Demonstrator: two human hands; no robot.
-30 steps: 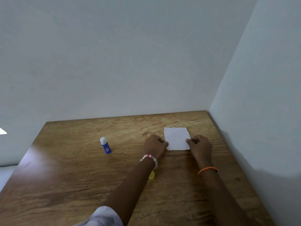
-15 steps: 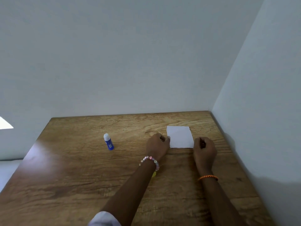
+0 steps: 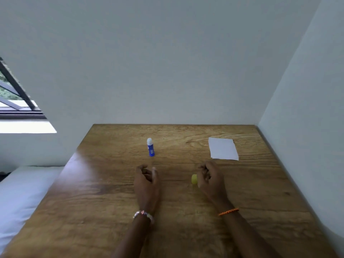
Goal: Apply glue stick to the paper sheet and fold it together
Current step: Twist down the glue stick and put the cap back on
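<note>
A folded white paper sheet point(image 3: 223, 148) lies flat on the wooden table point(image 3: 111, 192), toward the far right. A blue glue stick point(image 3: 150, 147) stands upright and uncapped, its white tip showing, left of the paper. Its yellow cap point(image 3: 194, 179) rests on the table, just left of my right hand point(image 3: 210, 180). That hand hovers near the cap with loosely curled fingers and holds nothing. My left hand point(image 3: 147, 183) is below the glue stick, fingers curled and apart, empty. Both hands are well short of the paper.
White walls close the table at the back and on the right. A white mattress point(image 3: 20, 194) lies left of the table, under a window point(image 3: 13, 97).
Both hands have let go of the paper and pulled back toward me. The view has swung left, so the paper now sits farther right.
</note>
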